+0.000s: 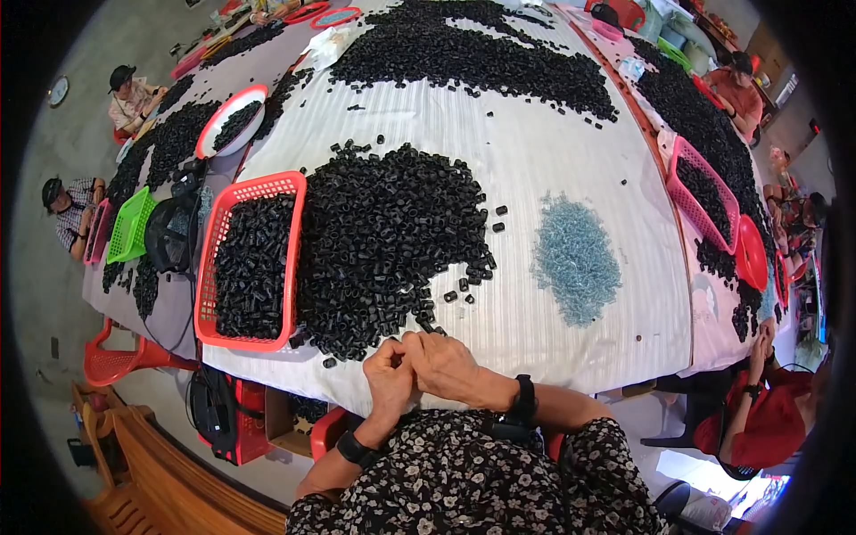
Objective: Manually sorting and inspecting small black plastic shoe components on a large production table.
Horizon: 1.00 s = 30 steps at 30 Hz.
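At the table's near edge my left hand (389,378) and my right hand (444,366) meet, fingers bent and pressed together. Whatever they pinch is too small or hidden to make out. Just beyond them lies a big heap of small black plastic tube-like pieces (392,223), its near edge almost touching my fingers. On the heap's left stands a red slotted basket (291,267) filled with the same black pieces (254,267). To the right, apart from my hands, is a pile of small clear bluish pieces (578,259).
A white cloth (526,357) covers the table. More black pieces (481,67) spread across its far end. A pink basket (733,223) and a red bowl (753,253) stand at the right, a green basket (130,225) at the left. Several people sit around neighbouring tables.
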Tool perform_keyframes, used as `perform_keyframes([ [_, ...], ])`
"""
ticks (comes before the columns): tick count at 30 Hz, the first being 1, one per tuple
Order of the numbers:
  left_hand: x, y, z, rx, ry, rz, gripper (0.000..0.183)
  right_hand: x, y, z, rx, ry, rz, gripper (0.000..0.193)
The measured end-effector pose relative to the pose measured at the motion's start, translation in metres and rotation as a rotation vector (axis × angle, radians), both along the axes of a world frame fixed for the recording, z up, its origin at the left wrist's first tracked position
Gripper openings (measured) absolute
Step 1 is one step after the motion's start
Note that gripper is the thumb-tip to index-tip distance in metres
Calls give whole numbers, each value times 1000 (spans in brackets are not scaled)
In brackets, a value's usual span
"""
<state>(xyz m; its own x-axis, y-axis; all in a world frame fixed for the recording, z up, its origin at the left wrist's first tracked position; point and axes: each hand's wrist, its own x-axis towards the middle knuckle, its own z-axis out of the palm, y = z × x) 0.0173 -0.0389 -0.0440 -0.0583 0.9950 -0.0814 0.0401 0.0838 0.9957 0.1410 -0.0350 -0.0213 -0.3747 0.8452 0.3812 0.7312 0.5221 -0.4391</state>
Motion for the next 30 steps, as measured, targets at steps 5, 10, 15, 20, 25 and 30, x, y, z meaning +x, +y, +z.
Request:
perform_keyframes([
  [5, -6, 5, -1, 9, 32, -90, 10, 3, 1, -6, -4, 88, 37, 21],
  [10, -12, 12, 36, -83, -166, -92, 9, 30, 2, 10, -170, 245, 9, 24],
  [15, -54, 37, 57, 54, -152, 23, 16, 69, 15, 5, -9, 122, -326, 24],
  [20, -101, 70, 72, 294, 92, 199, 15, 71, 24, -3, -56, -18, -334, 15],
  [25, -140, 97, 68, 375, 703, 281, 16, 72, 25, -14, -47, -48, -350, 15],
  [30, -131, 97, 72, 554, 1014, 258, 20, 73, 26, -15, -45, 30, -382, 18],
])
